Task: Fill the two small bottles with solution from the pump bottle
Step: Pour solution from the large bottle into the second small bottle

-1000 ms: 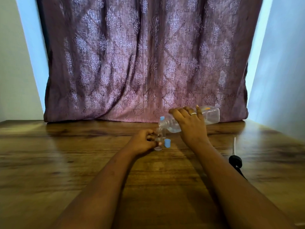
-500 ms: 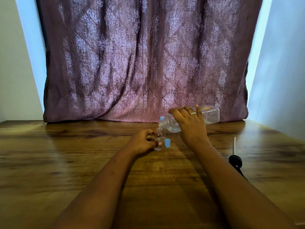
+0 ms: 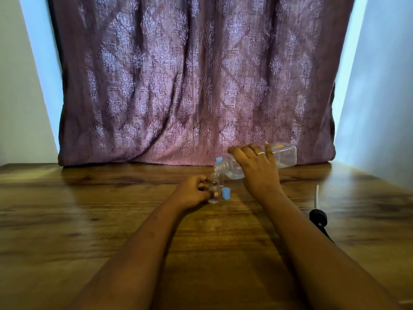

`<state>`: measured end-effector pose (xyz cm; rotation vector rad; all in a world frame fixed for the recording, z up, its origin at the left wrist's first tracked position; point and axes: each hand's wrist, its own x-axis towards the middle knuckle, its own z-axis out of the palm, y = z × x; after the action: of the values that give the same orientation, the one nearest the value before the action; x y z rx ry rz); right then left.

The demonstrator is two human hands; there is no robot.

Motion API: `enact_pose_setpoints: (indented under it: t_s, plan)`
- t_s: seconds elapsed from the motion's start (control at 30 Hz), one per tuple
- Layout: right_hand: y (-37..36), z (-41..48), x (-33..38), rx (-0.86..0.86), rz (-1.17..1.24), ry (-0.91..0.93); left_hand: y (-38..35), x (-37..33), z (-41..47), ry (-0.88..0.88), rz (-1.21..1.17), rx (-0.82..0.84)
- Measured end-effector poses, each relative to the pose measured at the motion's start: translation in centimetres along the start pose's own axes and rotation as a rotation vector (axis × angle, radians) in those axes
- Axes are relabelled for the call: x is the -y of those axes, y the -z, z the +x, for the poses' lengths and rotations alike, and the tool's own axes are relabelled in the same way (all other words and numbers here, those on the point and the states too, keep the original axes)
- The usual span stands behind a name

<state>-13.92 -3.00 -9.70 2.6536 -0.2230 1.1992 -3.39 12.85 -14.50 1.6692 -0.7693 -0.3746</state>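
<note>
Here's the right hand wrapped over the big clear plastic pump bottle, fingers curled round its shoulder. The bottle is tipped almost flat, mouth aimed down-left at the little clear bottle standing on the wooden desk. The left hand steadies that little one, fingers pinching its side. A loose light-blue cap sits just beside it on the right. There's another spot of blue behind the big bottle's neck, and I can't tell whether it caps the second small bottle. The black pump head with its white tube lies well off to the right. The danger now is a wide mouth over a narrow one: a touch more tilt could send solution over the rim, onto the desk and the pinching fingers. A nudge from the heavy neck could topple the little bottle or knock the loose cap away. How full it is, I can't make out.
</note>
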Motion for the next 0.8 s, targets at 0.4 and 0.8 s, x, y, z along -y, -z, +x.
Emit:
enact_pose_setpoints:
  t_s: [0.4,0.8]
  plan:
    - [-0.01,0.08,0.0,0.006,-0.016,0.003,0.01,-0.19,-0.01,0.004,0.022,-0.008]
    - [0.1,0.01,-0.08,0.006,0.0,-0.001,-0.02,-0.54,-0.44,-0.006,0.058,-0.003]
